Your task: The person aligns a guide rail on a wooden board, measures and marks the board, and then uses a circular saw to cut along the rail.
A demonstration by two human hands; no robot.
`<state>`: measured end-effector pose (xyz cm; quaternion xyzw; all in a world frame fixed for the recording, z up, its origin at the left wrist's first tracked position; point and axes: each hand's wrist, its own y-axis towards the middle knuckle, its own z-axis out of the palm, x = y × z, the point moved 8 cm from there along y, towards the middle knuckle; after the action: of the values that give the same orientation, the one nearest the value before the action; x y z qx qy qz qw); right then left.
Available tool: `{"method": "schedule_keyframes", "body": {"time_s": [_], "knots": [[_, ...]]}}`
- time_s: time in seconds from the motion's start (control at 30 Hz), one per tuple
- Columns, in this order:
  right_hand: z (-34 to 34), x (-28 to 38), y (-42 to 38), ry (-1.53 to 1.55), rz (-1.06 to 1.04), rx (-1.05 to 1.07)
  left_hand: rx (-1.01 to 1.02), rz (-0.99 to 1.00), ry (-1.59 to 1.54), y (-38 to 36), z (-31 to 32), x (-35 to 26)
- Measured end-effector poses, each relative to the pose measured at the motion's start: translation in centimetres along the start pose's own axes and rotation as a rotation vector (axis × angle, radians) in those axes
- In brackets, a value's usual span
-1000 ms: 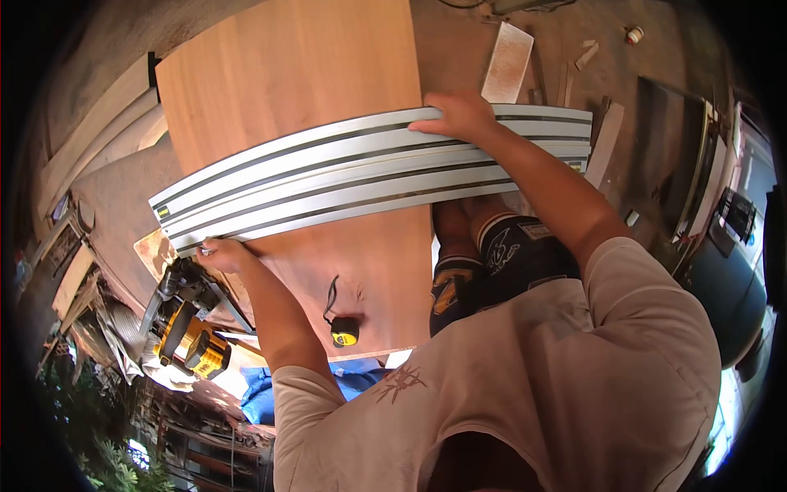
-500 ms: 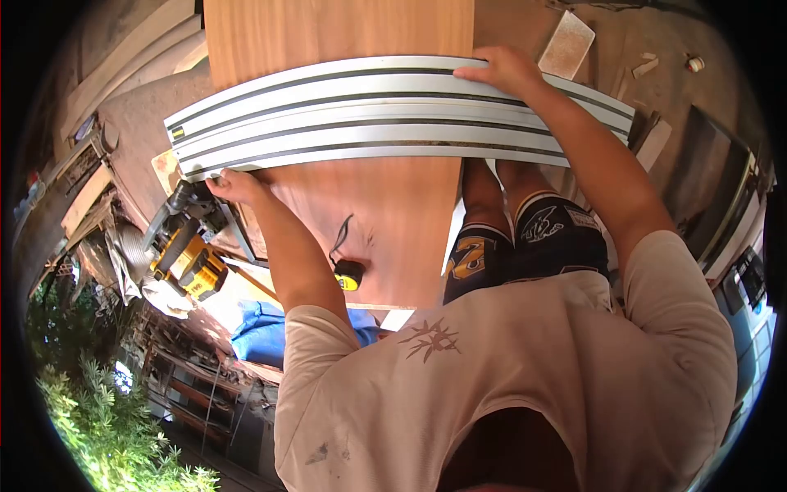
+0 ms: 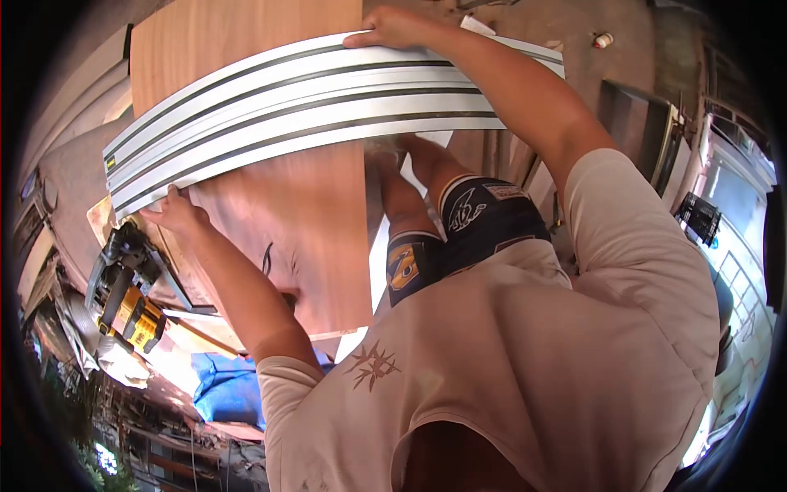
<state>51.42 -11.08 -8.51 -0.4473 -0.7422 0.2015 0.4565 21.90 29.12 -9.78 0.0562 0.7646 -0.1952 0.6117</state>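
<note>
A long silver guide rail [image 3: 303,102] with dark strips lies across a brown wooden panel [image 3: 246,25], bowed by the lens. My left hand [image 3: 176,215] grips its near edge close to the left end, thumb and fingers closed on it. Further right, my right hand [image 3: 389,29] is closed over the far edge, and its forearm crosses the rail. The rail's right end reaches past the panel. On the panel, a dark cord-like strip [image 3: 267,258] shows beside my left forearm, which mostly hides the dark object near it.
A yellow and black power saw [image 3: 135,316] stands left of the panel, just below my left hand. Blue cloth [image 3: 229,385] lies near my left elbow. My legs [image 3: 410,197] are beside the panel's right edge. A small white and red item [image 3: 603,40] sits at upper right.
The whole view has swung, so panel, rail and saw appear further left and more tilted. Both hands keep their hold on the rail. The yellow tape measure is now hidden behind my left arm.
</note>
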Motion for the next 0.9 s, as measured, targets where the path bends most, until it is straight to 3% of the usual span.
{"method": "schedule_keyframes", "body": {"time_s": [0.07, 0.13, 0.17, 0.23, 0.27, 0.33, 0.4, 0.53, 0.6, 0.67, 0.73, 0.77, 0.87, 0.9], "knots": [[-1.2, 0.3, -0.3, -0.042, 0.084, 0.085, 0.061, 0.032, -0.005, 0.0, 1.3, -1.3], [-2.4, 0.4, 2.3, -0.221, -0.278, -0.088, 0.085, 0.041, -0.028, 0.7, 1.5, -0.8], [-2.5, -0.8, 3.6, -0.222, -0.273, -0.099, 0.058, 0.004, -0.048, 0.5, 1.5, -0.5], [-3.7, 1.6, 3.2, -0.111, -0.727, -0.308, 0.040, -0.027, -0.063, 0.5, 1.5, 0.0], [-4.0, 1.8, 3.5, -0.106, -0.726, -0.320, 0.006, -0.112, 0.018, 0.6, 1.2, 0.8], [-3.6, -0.4, 4.9, -0.267, -0.175, -0.096, -0.017, -0.188, 0.101, 1.2, 0.9, 2.3], [-3.5, -0.8, 5.6, -0.279, -0.151, -0.212, 0.047, -0.301, 0.108, 1.4, 1.6, 4.6], [-4.0, -1.7, 4.4, -0.229, -0.128, -0.449, 0.061, -0.220, 0.084, 0.3, 3.1, 2.9], [-2.7, -2.5, 4.1, -0.176, -0.083, -0.420, 0.047, -0.220, 0.158, 0.8, 2.6, 3.6], [-2.2, -1.9, 1.3, -0.316, -0.256, -0.857, 0.067, -0.228, 0.228, 1.7, 1.8, 4.7], [-0.9, -1.4, -3.2, -0.198, -0.405, -1.088, 0.097, -0.264, 0.266, 2.0, 2.0, 4.6], [0.8, -1.4, -5.2, -0.044, -0.457, -1.100, 0.103, -0.261, 0.295, 2.1, 2.2, 4.4], [8.6, -1.7, -9.8, 0.365, -0.501, -0.688, 0.111, -0.256, 0.326, 2.4, 2.5, 4.0], [12.1, -2.6, -10.2, 0.599, -0.336, -0.342, 0.098, -0.266, 0.411, 1.5, 3.1, 2.9]]}}
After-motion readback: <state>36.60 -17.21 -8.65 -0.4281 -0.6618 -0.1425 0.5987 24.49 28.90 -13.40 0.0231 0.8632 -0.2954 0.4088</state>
